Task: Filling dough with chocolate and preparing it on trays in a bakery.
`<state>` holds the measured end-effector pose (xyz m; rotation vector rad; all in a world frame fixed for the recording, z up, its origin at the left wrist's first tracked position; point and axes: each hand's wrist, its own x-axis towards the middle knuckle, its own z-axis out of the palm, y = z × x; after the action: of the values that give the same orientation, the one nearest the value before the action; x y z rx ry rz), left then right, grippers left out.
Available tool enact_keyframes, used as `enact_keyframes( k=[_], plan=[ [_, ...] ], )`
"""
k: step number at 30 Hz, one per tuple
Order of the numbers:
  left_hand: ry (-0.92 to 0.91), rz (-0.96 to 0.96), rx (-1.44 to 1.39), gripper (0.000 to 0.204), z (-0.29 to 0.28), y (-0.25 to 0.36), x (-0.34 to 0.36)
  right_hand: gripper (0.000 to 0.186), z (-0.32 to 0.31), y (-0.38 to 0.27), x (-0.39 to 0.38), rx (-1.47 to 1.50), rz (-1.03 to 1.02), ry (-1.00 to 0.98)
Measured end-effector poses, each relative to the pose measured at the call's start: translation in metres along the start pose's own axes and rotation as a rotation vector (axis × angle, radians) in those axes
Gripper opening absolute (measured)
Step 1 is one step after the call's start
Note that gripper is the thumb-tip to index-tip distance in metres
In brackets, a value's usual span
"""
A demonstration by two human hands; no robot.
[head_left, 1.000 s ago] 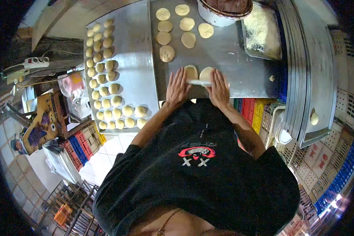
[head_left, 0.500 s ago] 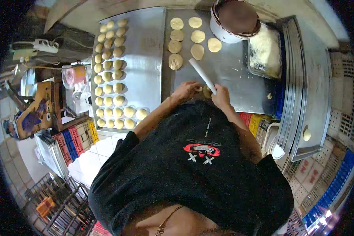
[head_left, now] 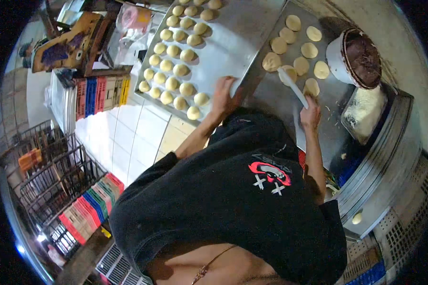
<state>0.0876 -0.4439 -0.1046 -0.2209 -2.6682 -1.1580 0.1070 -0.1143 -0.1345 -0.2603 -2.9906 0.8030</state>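
My right hand [head_left: 310, 113] is closed round one end of a white rolling pin [head_left: 295, 88], which points up and left. The pin's far end overlaps a flattened dough round [head_left: 289, 71], and another dough disc [head_left: 311, 86] lies just above my right fingers. Several more flat rounds sit in rows on the right metal tray [head_left: 266, 88]. My left hand [head_left: 223, 97] is at the near right corner of the left tray [head_left: 228, 42], thumb and fingers apart. Rows of small dough balls [head_left: 179, 70] cover that tray's left part; the nearest ball [head_left: 193, 112] lies left of my wrist.
A white bucket of dark brown filling [head_left: 335, 57] stands at the right tray's far right. Beside it sits a clear tub of pale powder [head_left: 364, 114]. Stacked metal trays [head_left: 383, 156] line the right side. Coloured crates [head_left: 92, 97] and a black rack [head_left: 52, 166] are at the left.
The view has swung left. My left hand has moved from the dough beside the pin to the left tray. My right hand still holds the rolling pin, now over a flattened round.
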Motion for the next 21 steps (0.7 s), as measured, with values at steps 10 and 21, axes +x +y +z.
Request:
enact_keyframes(
  k=[10,21],
  plan=[
    [-0.056,-0.178,0.575,0.044,-0.059,-0.099,-0.076,0.033,-0.009,-0.014,-0.054,0.055,-0.113,0.162],
    [-0.72,0.533,0.083,0.054,0.079,0.076,-0.006,0.028,-0.056,0.001,-0.114,0.097,0.47,0.249]
  ],
)
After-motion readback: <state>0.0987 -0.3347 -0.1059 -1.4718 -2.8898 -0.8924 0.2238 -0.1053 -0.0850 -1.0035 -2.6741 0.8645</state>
